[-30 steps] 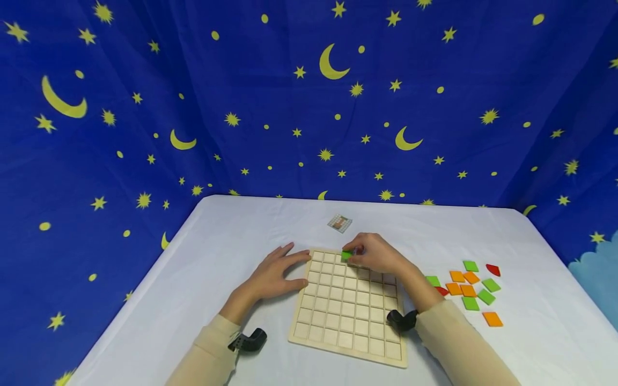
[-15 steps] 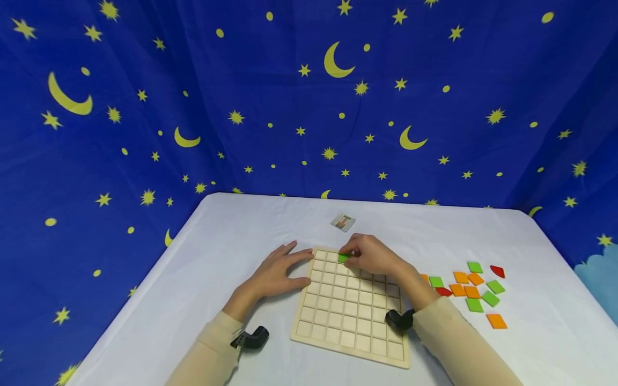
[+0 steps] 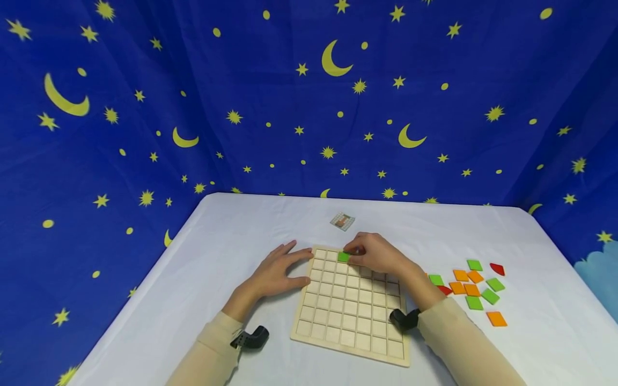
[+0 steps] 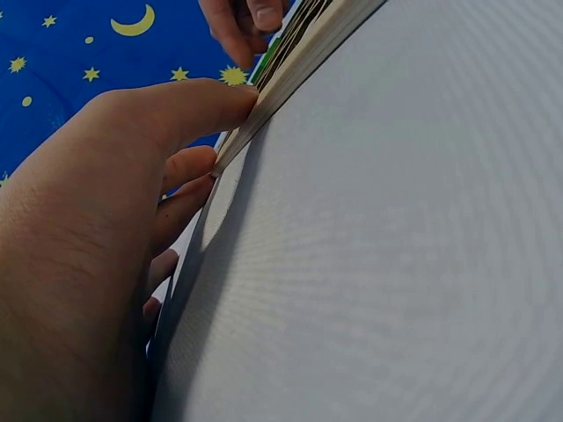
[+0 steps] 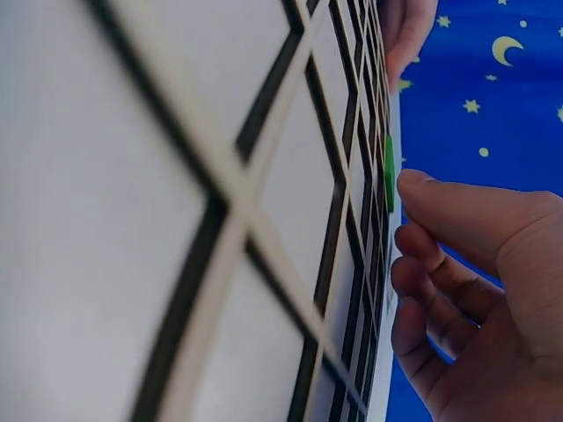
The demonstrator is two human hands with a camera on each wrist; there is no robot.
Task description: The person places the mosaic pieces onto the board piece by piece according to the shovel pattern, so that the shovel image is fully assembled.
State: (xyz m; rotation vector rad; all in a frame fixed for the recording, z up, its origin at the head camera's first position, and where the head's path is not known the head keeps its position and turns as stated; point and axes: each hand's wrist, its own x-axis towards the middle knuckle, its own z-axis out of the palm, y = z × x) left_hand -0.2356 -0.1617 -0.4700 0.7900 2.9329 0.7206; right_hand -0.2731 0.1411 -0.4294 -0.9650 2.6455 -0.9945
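Note:
A wooden grid board lies on the white table with a small green square tile on its far row, near the far left corner. My right hand is just right of that tile, fingers loosely curled. In the right wrist view a small gap shows between the thumb and the green tile. My left hand lies spread at the board's left edge. Its thumb and index finger touch the rim, as the left wrist view shows at the board's edge.
Loose green, orange and red tiles lie right of the board, partly behind my right forearm. A small printed pattern card lies beyond the board. Black wrist cameras sit on both wrists. A blue star-patterned cloth stands behind the table.
The green tile has shifted slightly left into its cell on the far row. My right fingers have since let go and drawn a little to the right. The left hand stays at the rim.

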